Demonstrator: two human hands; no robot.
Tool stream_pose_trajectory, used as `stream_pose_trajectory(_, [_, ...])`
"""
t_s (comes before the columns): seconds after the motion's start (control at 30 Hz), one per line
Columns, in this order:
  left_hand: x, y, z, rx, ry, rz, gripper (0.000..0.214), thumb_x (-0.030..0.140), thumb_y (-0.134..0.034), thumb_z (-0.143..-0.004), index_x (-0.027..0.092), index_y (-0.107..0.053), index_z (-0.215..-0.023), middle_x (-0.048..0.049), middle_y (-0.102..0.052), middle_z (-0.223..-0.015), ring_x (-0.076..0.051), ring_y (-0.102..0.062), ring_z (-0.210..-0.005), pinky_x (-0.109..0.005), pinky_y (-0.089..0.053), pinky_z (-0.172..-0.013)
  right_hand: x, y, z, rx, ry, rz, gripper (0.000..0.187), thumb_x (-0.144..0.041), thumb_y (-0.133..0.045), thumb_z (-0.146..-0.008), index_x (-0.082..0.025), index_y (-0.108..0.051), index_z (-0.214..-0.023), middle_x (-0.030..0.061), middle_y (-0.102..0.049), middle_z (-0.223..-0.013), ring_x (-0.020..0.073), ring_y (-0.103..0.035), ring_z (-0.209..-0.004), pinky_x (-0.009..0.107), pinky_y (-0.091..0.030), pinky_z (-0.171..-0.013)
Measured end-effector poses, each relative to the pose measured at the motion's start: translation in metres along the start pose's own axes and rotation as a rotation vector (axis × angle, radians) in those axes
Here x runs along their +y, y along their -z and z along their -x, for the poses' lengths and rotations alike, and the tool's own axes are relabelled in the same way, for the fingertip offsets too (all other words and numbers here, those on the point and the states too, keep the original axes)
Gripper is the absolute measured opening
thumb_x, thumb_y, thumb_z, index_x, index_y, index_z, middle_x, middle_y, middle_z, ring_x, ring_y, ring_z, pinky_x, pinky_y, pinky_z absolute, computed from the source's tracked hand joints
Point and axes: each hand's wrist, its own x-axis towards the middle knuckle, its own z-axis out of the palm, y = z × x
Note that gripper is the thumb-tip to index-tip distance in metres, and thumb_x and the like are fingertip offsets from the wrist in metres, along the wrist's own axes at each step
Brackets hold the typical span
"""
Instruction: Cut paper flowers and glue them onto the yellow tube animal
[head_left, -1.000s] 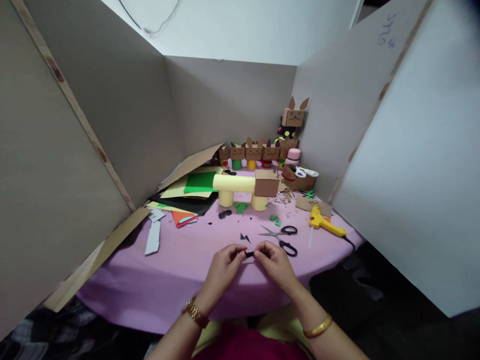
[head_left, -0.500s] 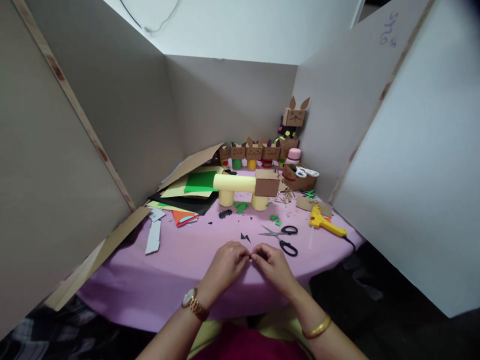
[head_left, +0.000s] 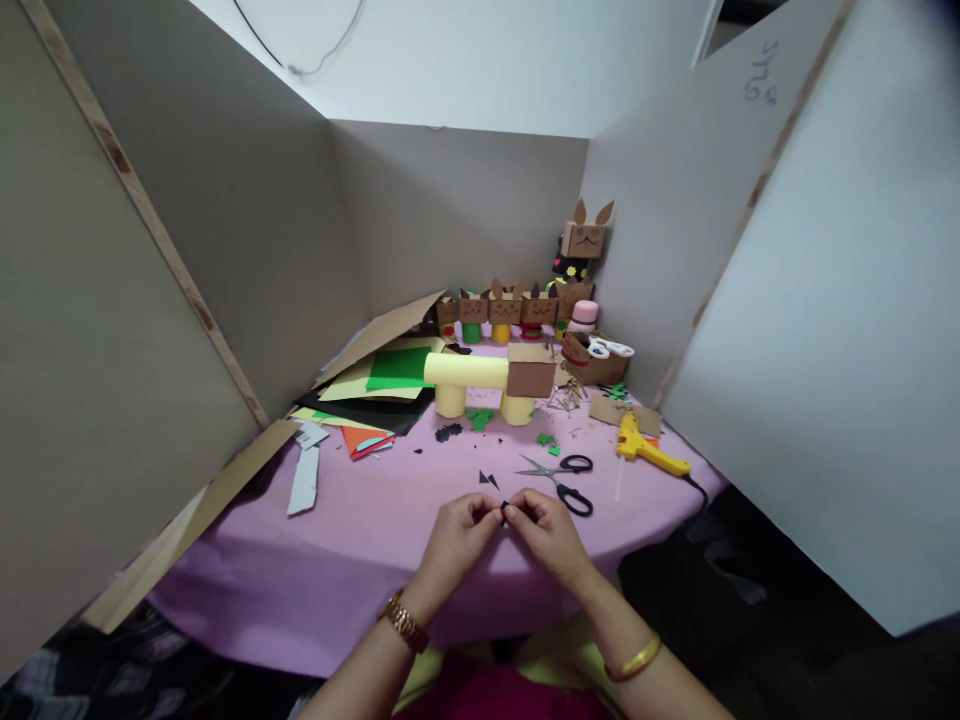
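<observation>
Being pinched between the fingers of the left hand and right hand, the small black piece is held over the tabletop near the scissors, likely light, flexible, easily creased, so best gripped gently by its edges.

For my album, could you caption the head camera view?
Left hand and right hand pinch a small black piece over purple cloth, with open scissors nearby and a yellow tube model beyond.
</observation>
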Motion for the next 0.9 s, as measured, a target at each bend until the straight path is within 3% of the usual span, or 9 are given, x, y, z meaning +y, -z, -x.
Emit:
stream_pose_trajectory(0.3, [0.0029, 0.0011, -0.0015, 0.009, 0.033, 0.063, 0.020, 0.031, -0.056, -0.072, 0.014, -0.065, -0.067, -0.0012, -0.062, -0.063, -0.015, -0.054, -0.061, -0.023, -0.040, -0.059, 0.0025, -0.0010, 0.0006, -0.014, -0.008, -0.014, 0.023, -0.029, -0.044, -0.087, -0.019, -0.051, -0.068, -0.0011, -0.052, -0.062, 0.0143, -0.049, -0.059, 0.024, -0.037, -0.058])
stream_pose_trajectory(0.9, [-0.0002, 0.0057, -0.0021, -0.024, -0.027, 0.140, 0.021, 0.033, -0.054, -0.077, 0.016, -0.061, -0.067, 0.0013, -0.055, -0.062, -0.014, -0.049, -0.062, -0.022, -0.037, -0.060, 0.0032, -0.0019, 0.0000, -0.075, 0.063, 0.116, 0.017, -0.024, -0.049, -0.083, -0.016, -0.058, -0.071, 0.0008, -0.057, -0.065, 0.0147, -0.051, -0.061, 0.024, -0.037, -0.059])
